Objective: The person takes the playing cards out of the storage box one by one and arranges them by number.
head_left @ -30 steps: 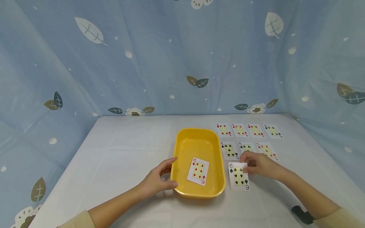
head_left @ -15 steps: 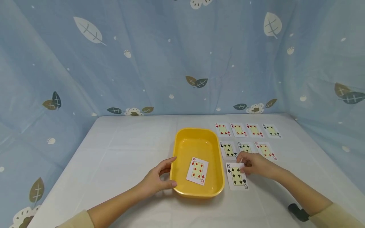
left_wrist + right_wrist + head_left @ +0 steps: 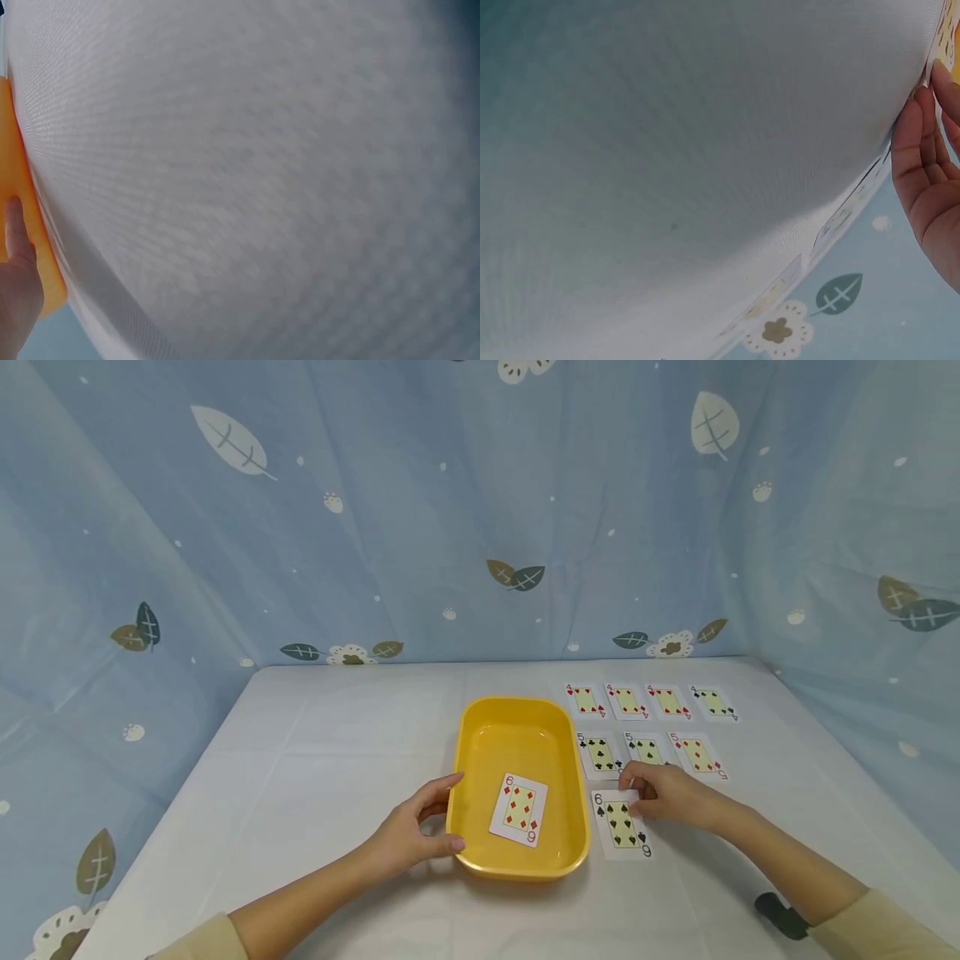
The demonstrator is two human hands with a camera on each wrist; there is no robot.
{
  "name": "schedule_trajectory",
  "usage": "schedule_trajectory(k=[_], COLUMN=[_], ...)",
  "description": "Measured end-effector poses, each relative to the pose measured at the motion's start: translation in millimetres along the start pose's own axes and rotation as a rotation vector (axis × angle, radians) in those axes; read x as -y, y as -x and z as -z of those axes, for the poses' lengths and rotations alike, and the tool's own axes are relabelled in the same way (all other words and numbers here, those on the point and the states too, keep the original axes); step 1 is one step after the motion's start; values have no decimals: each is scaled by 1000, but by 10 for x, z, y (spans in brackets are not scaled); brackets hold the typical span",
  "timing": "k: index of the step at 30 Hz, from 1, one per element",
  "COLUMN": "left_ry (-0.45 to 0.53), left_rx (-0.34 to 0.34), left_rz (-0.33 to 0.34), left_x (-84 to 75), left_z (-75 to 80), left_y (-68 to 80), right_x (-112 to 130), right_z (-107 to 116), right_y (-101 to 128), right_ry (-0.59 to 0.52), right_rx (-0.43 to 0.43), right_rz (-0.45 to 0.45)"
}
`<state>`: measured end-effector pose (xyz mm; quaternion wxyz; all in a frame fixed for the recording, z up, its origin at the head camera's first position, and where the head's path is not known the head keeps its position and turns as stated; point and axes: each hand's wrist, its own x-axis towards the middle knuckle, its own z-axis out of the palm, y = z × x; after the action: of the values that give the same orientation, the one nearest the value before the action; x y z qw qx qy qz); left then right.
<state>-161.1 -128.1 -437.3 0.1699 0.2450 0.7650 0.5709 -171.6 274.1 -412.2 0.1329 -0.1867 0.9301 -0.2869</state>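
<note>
My left hand (image 3: 412,827) holds the left wall of a yellow plastic tray (image 3: 469,735), its thumb and index fingertips at the rim. In the left wrist view, a finger (image 3: 16,225) lies along the tray's orange-looking side. Inside the tray rests a six of diamonds playing card (image 3: 519,810), face up. Just right of the tray, my right hand (image 3: 671,795) pinches the upper right corner of a six of spades playing card (image 3: 621,827). This card lies at or close to the table surface. The right wrist view shows the thumb and fingers (image 3: 907,135) meeting at the card's edge.
Behind the right hand lie a row of fives, including the five of diamonds (image 3: 697,754), and a farther row of fours, including the four of spades (image 3: 714,703). A dark object (image 3: 782,917) sits by the right forearm. Patterned blue cloth (image 3: 420,510) surrounds the white table (image 3: 322,718).
The six of spades and my right hand have shifted slightly left, and the card appears to lie flatter. My left hand stays at the tray. The head view has moved a little.
</note>
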Motion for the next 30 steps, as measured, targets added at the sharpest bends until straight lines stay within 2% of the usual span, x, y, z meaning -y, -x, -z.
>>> schedule_trajectory(k=[9, 21, 30], left_ry=[-7, -6, 1], left_rx=[3, 8, 12], left_rz=[-5, -4, 0], left_x=[2, -2, -13], left_z=[-1, 11, 9], left_y=[-3, -5, -3], right_x=[7, 14, 47], right_z=[-18, -38, -50], right_y=[5, 2, -35], right_ry=[12, 13, 129], right_rx=[2, -6, -53], right_rz=[-32, -27, -68])
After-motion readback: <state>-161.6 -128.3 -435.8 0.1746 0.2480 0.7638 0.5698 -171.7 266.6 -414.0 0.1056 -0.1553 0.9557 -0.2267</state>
